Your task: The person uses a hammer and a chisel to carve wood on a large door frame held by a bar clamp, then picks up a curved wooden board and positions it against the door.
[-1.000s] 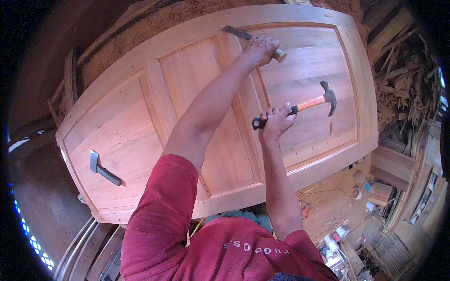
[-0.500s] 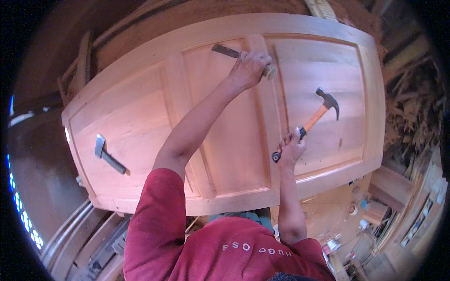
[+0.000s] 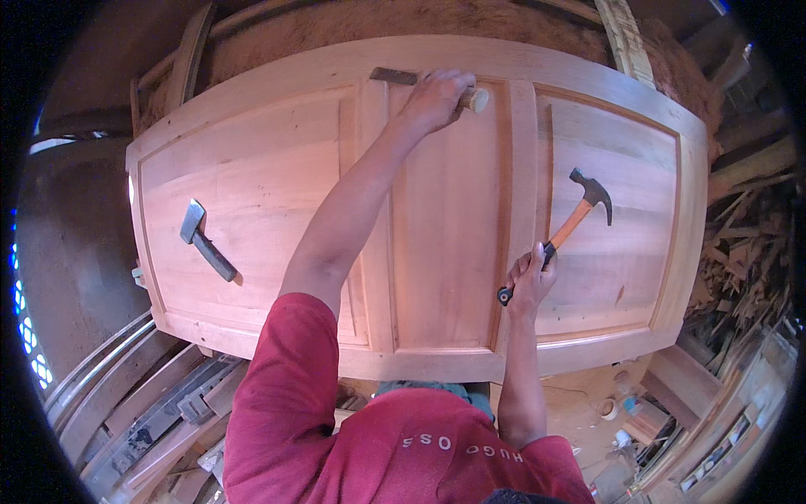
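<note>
Left hand [image 3: 437, 99], shifted leftward, clamps a chisel [image 3: 393, 76] (middle hidden); right hand [image 3: 531, 279] grips a hammer [image 3: 573, 222].

A bank of reddish-brown, earthy-looking material [image 3: 420, 23] ran along the far side, a pale timber beam [image 3: 625, 42] crossing it at right. A tangled heap of brown wood scraps [image 3: 735, 260] crowded the right. Long brown boards [image 3: 147, 391] leaned lower left; a tan floor [image 3: 567, 395] showed lower right. Bluish-white daylight pierced small patterned openings [image 3: 29, 332] at far left.
</note>
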A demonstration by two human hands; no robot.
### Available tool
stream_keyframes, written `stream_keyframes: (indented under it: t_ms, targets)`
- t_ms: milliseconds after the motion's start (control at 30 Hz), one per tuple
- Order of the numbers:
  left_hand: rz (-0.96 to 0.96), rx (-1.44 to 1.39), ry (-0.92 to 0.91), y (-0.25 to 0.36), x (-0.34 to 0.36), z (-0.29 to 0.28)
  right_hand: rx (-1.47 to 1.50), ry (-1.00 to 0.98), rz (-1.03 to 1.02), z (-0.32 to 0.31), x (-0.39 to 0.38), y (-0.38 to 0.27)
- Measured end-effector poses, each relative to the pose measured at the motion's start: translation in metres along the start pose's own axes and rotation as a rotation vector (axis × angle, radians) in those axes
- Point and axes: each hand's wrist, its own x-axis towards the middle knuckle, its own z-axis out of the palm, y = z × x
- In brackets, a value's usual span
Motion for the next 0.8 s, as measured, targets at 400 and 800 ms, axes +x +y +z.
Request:
stream_keyframes:
  t_ms: [400, 800]
  targets:
    - [-0.016, 0.097, 0.047, -0.033, -0.013, -0.008, -0.073, -0.350, -0.006, 0.113, -0.008, 0.014]
    - [0.180, -0.061, -0.008, -0.006, -0.026, -0.013, 0.072, -0.209, -0.067, 0.079, -0.012, 0.020]
